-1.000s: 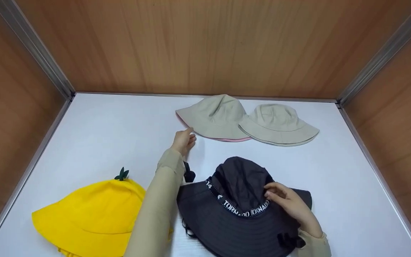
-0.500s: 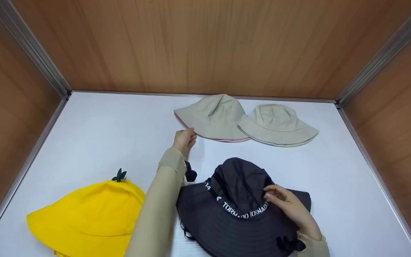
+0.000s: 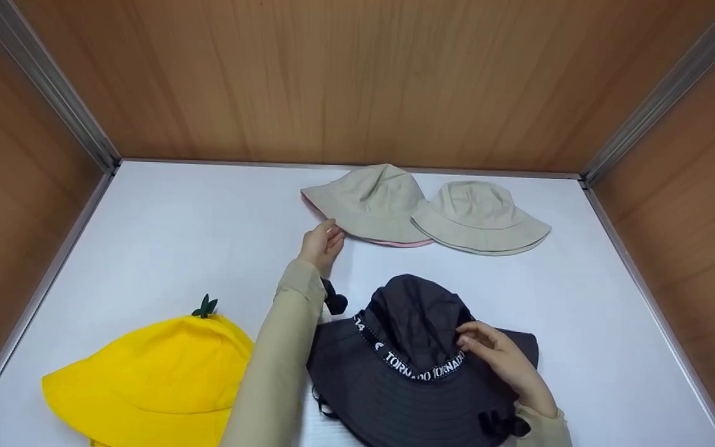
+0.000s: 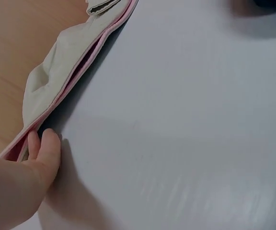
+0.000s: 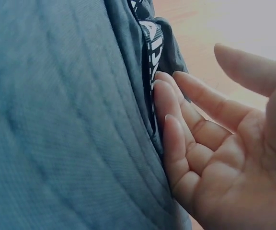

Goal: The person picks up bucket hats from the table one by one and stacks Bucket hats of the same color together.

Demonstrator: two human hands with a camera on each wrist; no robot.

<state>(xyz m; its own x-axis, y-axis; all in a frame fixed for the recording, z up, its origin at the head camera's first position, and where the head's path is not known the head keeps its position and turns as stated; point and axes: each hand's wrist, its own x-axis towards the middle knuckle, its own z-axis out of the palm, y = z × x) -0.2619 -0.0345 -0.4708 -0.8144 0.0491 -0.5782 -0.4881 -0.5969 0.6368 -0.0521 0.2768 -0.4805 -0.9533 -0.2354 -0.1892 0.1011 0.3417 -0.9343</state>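
Note:
In the head view, a beige bucket hat (image 3: 373, 208) with pink lining lies at the back of the white table. My left hand (image 3: 322, 243) pinches its brim at the front left edge; the left wrist view shows the fingertips (image 4: 50, 139) right at the pink-edged brim. A dark bucket hat (image 3: 413, 403) with a lettered band reading TORNADO lies at the front. My right hand (image 3: 506, 360) touches the side of its crown with loosely bent fingers, its thumb held apart in the right wrist view, gripping nothing.
A smaller beige bucket hat (image 3: 478, 214) overlaps the pink-lined one on its right. At the front left lies a yellow hat (image 3: 152, 372) with a green leaf tip, partly behind my left sleeve (image 3: 277, 360). Wooden panels (image 3: 357, 81) wall in the table.
My left hand's fingers have shifted slightly at the beige hat's brim. The right hand stays at the dark hat's crown. The view has drifted slightly.

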